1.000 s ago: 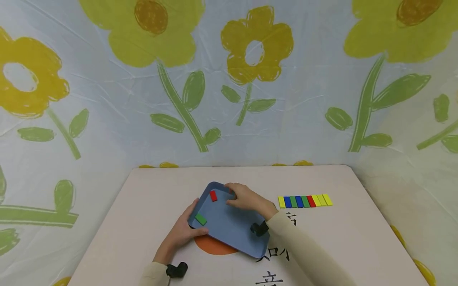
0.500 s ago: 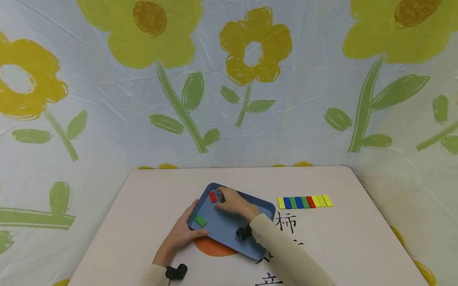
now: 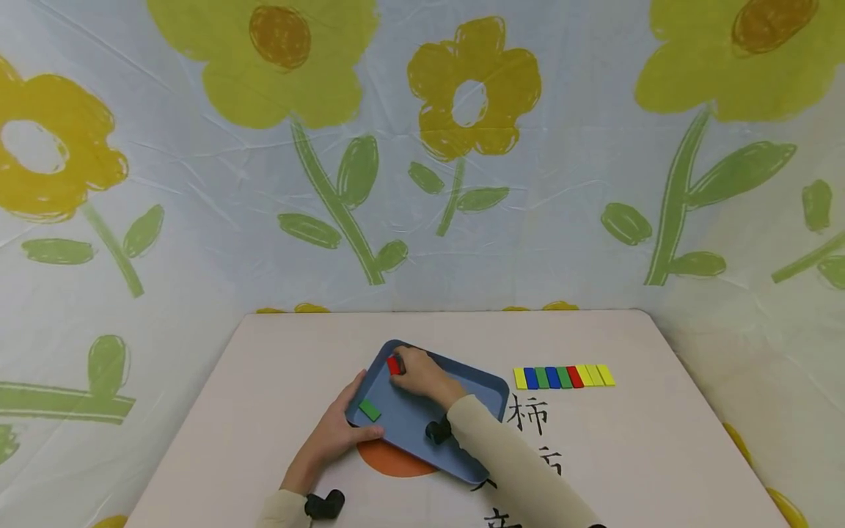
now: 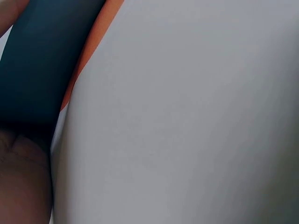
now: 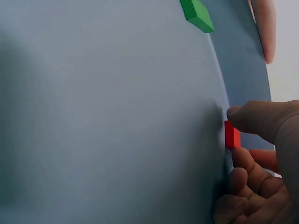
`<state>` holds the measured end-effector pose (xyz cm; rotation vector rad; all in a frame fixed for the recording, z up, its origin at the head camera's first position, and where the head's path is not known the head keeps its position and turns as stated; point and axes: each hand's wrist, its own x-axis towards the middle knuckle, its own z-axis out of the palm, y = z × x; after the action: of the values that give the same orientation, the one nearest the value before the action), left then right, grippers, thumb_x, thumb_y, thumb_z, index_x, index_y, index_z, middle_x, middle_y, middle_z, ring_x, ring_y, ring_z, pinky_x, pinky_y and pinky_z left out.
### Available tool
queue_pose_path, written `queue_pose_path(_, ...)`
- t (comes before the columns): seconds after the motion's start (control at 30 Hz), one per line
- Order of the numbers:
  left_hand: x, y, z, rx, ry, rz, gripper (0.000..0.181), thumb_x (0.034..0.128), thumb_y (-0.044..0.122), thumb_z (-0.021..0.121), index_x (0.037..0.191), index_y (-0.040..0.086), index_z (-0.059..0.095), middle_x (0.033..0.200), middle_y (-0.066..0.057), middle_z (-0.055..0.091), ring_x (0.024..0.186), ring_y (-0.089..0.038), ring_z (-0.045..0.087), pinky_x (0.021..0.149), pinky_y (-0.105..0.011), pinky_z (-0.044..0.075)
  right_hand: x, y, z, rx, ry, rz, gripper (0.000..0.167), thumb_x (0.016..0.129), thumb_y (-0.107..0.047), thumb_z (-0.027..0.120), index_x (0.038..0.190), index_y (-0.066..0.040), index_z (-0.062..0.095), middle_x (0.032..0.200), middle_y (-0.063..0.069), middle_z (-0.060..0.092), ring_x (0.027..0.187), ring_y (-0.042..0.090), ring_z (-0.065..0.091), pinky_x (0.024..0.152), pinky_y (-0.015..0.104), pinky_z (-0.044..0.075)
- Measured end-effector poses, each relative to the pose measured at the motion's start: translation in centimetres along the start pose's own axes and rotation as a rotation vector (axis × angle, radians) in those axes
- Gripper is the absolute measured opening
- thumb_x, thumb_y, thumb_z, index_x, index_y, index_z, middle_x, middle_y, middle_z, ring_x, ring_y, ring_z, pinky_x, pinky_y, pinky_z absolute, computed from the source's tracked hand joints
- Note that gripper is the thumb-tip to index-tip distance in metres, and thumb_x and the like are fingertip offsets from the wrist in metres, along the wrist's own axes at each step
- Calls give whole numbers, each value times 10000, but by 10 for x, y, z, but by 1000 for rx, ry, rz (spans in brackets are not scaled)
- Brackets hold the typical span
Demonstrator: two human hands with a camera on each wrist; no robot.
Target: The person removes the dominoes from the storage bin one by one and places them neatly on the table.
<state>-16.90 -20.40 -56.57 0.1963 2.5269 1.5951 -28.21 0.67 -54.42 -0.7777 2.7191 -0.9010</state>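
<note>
A blue tray lies at an angle on the table. My left hand grips its left corner, thumb at the near rim and fingers along the left side. Inside the tray, near its far left corner, my right hand pinches a small red block. The right wrist view has that red block between thumb and fingertips, close to the tray wall. A green block lies in the tray's left part, near the left hand. In the left wrist view, only part of the left hand shows against the tray's side.
Right of the tray, a row of several yellow, blue, green and red blocks lies side by side on the pale table. An orange printed shape and black characters mark the tabletop. A flowered cloth stands behind.
My right hand has moved left from the tray's far rim to the red block and closed its fingers on it. The left hand and tray have stayed in place.
</note>
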Motion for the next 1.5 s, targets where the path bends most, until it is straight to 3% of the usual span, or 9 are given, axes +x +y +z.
queue_pose_path(0.23, 1, 0, 0, 2, 10, 12, 1130, 771, 308, 912, 1658, 250, 214, 1706, -86, 254, 1563, -363, 254, 1240, -641, 204, -1, -4, -3, -8, 13, 8, 530, 943, -201, 748, 1391, 33, 590, 880, 27, 618, 700, 115, 523, 617, 245, 441)
queue_pose_path(0.53, 0, 0, 2, -5, 7, 4, 1127, 766, 316, 913, 1656, 230, 228, 1709, -89, 247, 1572, -357, 235, 1247, -637, 193, -2, -4, -1, -38, 10, 15, 506, 955, -218, 735, 1394, -4, 602, 1071, 74, 694, 790, 127, 549, 700, 262, 480)
queue_pose_path(0.9, 0, 1, 2, -1, 4, 7, 1130, 765, 314, 913, 1657, 231, 224, 1708, -86, 249, 1570, -355, 243, 1246, -631, 199, -3, -1, -1, 10, 2, 1, 467, 934, -210, 763, 1351, -46, 633, 831, -27, 602, 670, 84, 516, 588, 222, 431)
queue_pose_path(1.03, 0, 1, 1, 2, 2, 7, 1128, 768, 311, 912, 1657, 233, 222, 1708, -89, 249, 1569, -361, 243, 1243, -639, 204, -3, 0, -2, 27, -13, -8, 466, 914, -220, 787, 1326, -52, 650, 821, -34, 594, 655, 76, 514, 583, 218, 432)
queue_pose_path(1.37, 0, 3, 1, -2, 1, 0, 1126, 765, 313, 912, 1656, 227, 230, 1707, -86, 252, 1568, -355, 248, 1245, -630, 208, -7, -1, -9, 59, -59, -36, 493, 887, -270, 796, 1306, -58, 647, 1144, 57, 665, 1004, 153, 601, 910, 329, 548)
queue_pose_path(1.5, 1, 3, 0, -4, -2, 3, 1128, 766, 303, 910, 1657, 216, 224, 1707, -90, 250, 1568, -354, 246, 1247, -623, 205, -12, -3, -16, 94, -63, -50, 498, 876, -278, 801, 1296, -59, 648, 1152, 60, 662, 1021, 167, 605, 923, 344, 547)
